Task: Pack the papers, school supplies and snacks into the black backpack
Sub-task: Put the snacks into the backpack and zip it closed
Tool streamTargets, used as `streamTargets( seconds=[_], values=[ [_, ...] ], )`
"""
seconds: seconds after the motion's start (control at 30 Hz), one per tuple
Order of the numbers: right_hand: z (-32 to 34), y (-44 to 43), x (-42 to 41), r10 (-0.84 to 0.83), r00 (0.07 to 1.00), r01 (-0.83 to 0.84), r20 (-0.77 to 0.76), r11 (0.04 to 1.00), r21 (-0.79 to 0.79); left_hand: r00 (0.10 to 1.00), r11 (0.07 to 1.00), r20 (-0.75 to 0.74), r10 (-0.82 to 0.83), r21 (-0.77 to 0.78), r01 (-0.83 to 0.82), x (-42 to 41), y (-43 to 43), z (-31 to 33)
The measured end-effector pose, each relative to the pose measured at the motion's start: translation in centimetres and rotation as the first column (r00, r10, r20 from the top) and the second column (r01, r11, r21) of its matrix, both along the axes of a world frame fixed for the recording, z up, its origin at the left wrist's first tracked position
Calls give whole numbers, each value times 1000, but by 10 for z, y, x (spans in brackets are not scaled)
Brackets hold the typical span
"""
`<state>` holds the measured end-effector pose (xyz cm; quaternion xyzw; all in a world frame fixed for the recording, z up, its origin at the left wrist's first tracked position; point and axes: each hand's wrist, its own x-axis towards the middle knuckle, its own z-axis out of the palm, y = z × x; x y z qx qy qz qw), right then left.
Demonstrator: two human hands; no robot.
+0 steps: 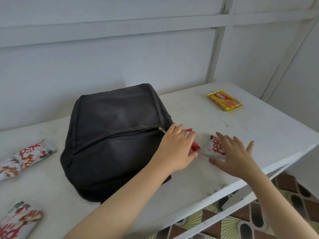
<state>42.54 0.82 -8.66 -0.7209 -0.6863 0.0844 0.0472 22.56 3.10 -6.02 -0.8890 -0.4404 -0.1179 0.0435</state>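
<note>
i read "nabati" on the yellow wafer pack (225,101) at two o'clock on the counter (259,128). red lettering, seemingly "pop", shows on the white snack packet (214,147) under my right hand (236,157); packets at nine o'clock are too blurred.

A white table (259,135) stands against a white wall (103,57) made of boards and crossed battens. Under the front edge of the table, a patterned floor (241,225) shows brown, yellow and dark shapes.
</note>
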Motion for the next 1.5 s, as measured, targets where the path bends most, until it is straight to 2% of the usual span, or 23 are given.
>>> streamTargets(
  seconds=[0.1,0.17,0.23,0.33,0.43,0.53,0.63,0.73,0.87,1.0,1.13,1.23,1.3,1.33,1.4,1.5],
  values=[
    [1,7,17,38,998,-36,-58,999,31,973,992,-223,61,-91,-83,21,24,-5],
    [2,13,24,47,981,-26,-190,994,109,957,973,-269,108,-170,-157,27,37,-12],
    [6,18,27,66,939,-4,-336,983,181,963,964,-237,126,-200,-176,28,44,-15],
    [15,27,27,46,858,82,-512,971,225,983,972,-103,150,-169,-166,26,49,-13],
    [23,41,23,24,779,160,-627,959,235,982,950,96,162,-285,-129,24,48,-7],
    [29,54,15,42,724,180,-688,952,248,878,884,411,244,-467,-27,19,39,19],
    [37,65,-2,112,673,157,-731,944,289,818,913,507,271,-404,-52,-4,32,53],
    [50,72,-29,243,627,71,-740,928,365,816,940,492,305,-294,-174,-47,29,82],
    [67,79,-74,420,620,-64,-663,869,491,762,879,443,472,-303,-368,-110,33,101],
    [74,92,-118,604,642,-217,-473,734,643,674,805,441,592,-368,-466,-167,41,97],
    [66,109,-149,703,657,-388,-272,625,678,672,748,356,650,-459,-479,-196,44,74],
    [55,112,-158,706,680,-489,-200,640,593,687,720,288,667,-487,-495,-199,41,55],
    [52,111,-159,703,683,-528,-199,663,531,724,761,267,636,-375,-530,-193,33,50],
    [51,110,-160,703,679,-536,-211,671,511,749,797,291,595,-335,-502,-188,28,49],
    [52,108,-162,697,673,-537,-248,691,485,782,846,353,514,-358,-395,-180,17,49],
    [54,107,-165,662,670,-495,-337,736,462,808,854,355,470,-414,-315,-176,6,47]
  ],
)
